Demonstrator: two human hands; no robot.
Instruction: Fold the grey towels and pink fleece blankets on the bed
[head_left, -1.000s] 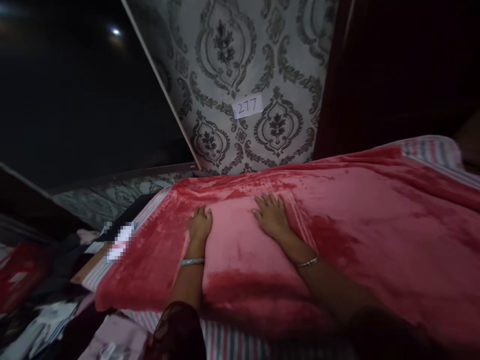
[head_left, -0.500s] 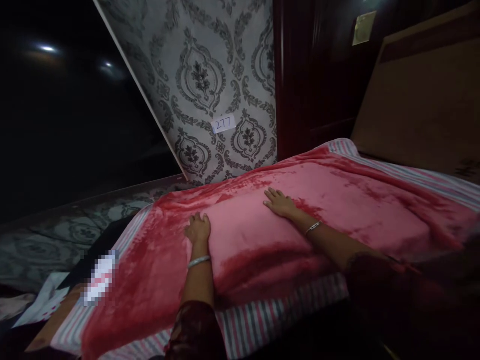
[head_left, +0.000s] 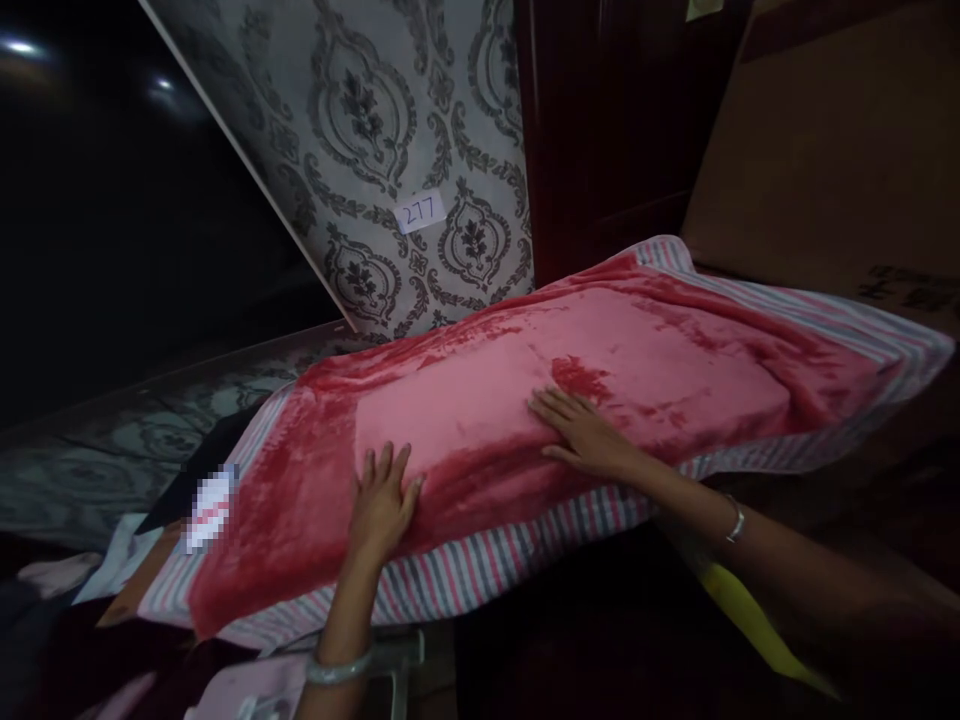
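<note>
In the head view, a red plush blanket (head_left: pixel 600 350) lies spread over a striped sheet (head_left: pixel 517 550) and covers almost all of it; only a striped band shows along the near edge and at the far right corner. The left hand (head_left: pixel 382 500) lies flat on the blanket close to the near edge, palm down, fingers spread, gripping nothing. The right hand (head_left: pixel 581 432) also lies flat on the blanket, more to the middle, with its fingers stretched out and loose. The two hands are well apart. Each wrist carries a bangle (head_left: pixel 737 520). Behind the far edge stands a patterned panel (head_left: pixel 360 130) with a small label (head_left: pixel 420 211) reading 277. A brown cardboard box (head_left: pixel 825 170) is at the right.
</note>
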